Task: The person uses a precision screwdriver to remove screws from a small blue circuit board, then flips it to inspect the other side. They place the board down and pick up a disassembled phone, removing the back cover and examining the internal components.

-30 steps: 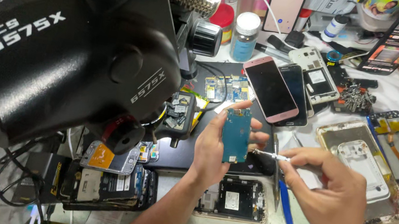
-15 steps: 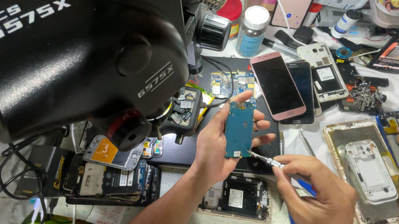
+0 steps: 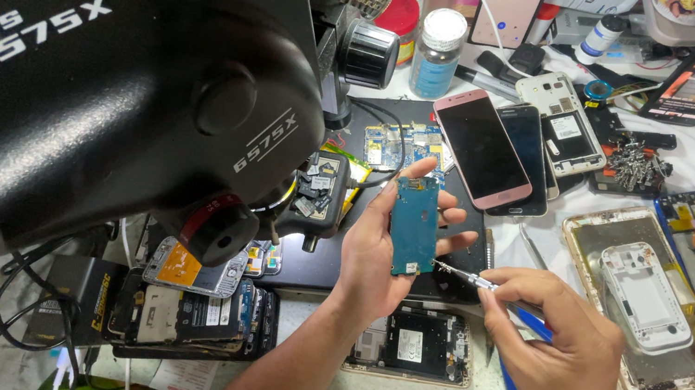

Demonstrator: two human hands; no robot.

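Head view: a teal circuit board (image 3: 414,225) is pinched upright in the left hand (image 3: 375,256), exposing its lower edge to the screwdriver (image 3: 483,284) gripped by the right hand (image 3: 565,354).

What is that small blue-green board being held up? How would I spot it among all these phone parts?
Start at the big black microscope head filling the left of the view, then look just right of its lower edge. There the left hand holds a teal circuit board upright, with the right hand touching a thin tool to its lower edge. Unlike the other boards and phones, it is lifted off the bench.
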